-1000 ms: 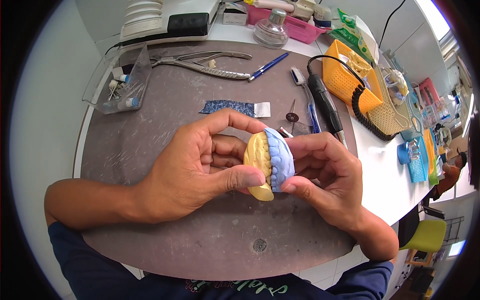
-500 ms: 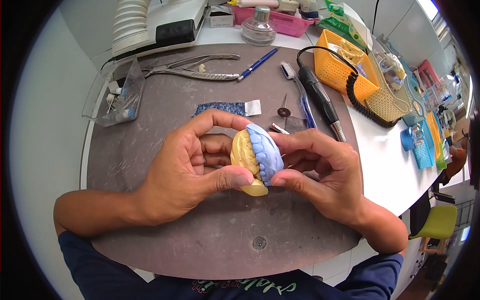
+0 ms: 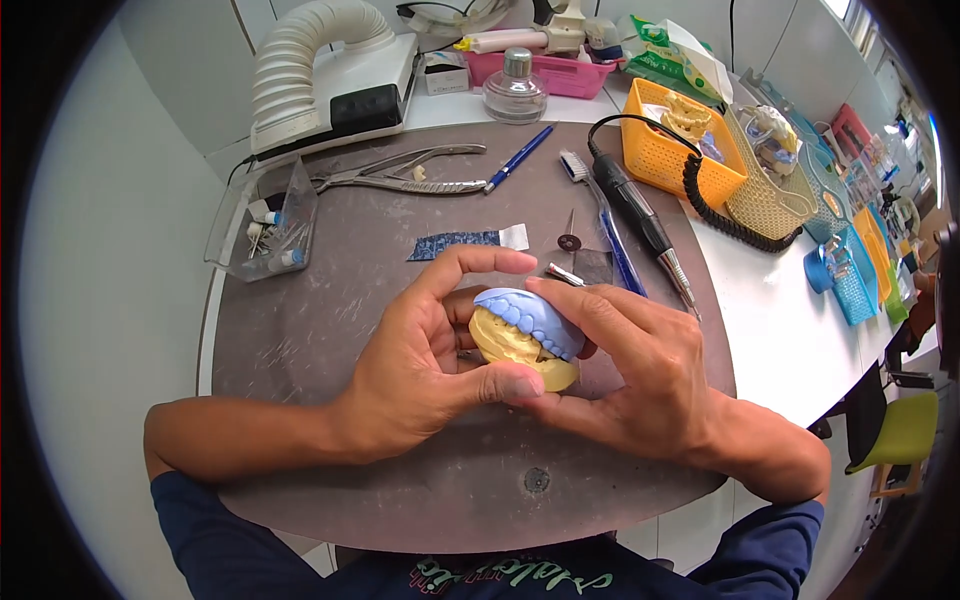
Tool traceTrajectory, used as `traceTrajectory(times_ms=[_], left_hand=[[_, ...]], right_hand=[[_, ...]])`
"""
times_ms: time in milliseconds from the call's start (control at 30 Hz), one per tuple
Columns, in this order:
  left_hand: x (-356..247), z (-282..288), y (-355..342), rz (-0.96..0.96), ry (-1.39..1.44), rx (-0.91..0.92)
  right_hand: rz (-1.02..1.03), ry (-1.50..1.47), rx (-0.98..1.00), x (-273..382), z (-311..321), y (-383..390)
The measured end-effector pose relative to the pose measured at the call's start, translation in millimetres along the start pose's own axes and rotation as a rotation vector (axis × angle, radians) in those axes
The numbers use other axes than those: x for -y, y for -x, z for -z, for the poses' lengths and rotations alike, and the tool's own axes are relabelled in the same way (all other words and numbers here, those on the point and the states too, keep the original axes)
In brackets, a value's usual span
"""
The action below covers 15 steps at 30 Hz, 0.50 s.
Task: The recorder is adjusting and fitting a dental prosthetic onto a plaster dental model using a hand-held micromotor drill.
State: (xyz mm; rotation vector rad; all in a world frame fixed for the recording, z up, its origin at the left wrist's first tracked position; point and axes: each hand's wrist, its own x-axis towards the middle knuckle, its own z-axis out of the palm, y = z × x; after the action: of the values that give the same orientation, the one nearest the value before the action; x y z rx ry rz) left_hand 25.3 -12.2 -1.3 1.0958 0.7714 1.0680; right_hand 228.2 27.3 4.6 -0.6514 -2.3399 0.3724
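Note:
Between my hands, above the near middle of the brown work surface, is a pair of dental casts with the teeth set together. The blue cast lies on top and the yellow cast beneath it. My left hand is closed round the left side of the yellow cast, its thumb along the near edge and its index finger raised behind. From the right, my right hand grips the pair, fingers over the blue cast and thumb low near my left thumb. The inner fingers are partly hidden behind the casts.
Beyond my hands lie a strip of blue articulating paper, metal pliers, a blue pen, a toothbrush and a dental handpiece. A clear tray of small tools stands left, a yellow basket back right.
The casts have turned from standing on edge to lying with the blue one uppermost. My right hand has rolled over them, and the view has shifted slightly.

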Motion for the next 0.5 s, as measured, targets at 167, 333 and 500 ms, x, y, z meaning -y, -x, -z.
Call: traceTrajectory(times_ms=[167,333,500], left_hand=[[0.6,5.6,3.5,-0.036,-0.116,0.065],[-6.0,13.5,3.3,-0.349,-0.507,0.062],[-11.8,17.2,1.5,-0.646,-1.008,0.068]], right_hand=[[0.092,0.058,-0.046,0.5,2.8,1.2],[0.148,0.122,-0.119,-4.4,6.5,0.5],[0.131,0.116,-0.116,-2.0,9.0,2.9]])
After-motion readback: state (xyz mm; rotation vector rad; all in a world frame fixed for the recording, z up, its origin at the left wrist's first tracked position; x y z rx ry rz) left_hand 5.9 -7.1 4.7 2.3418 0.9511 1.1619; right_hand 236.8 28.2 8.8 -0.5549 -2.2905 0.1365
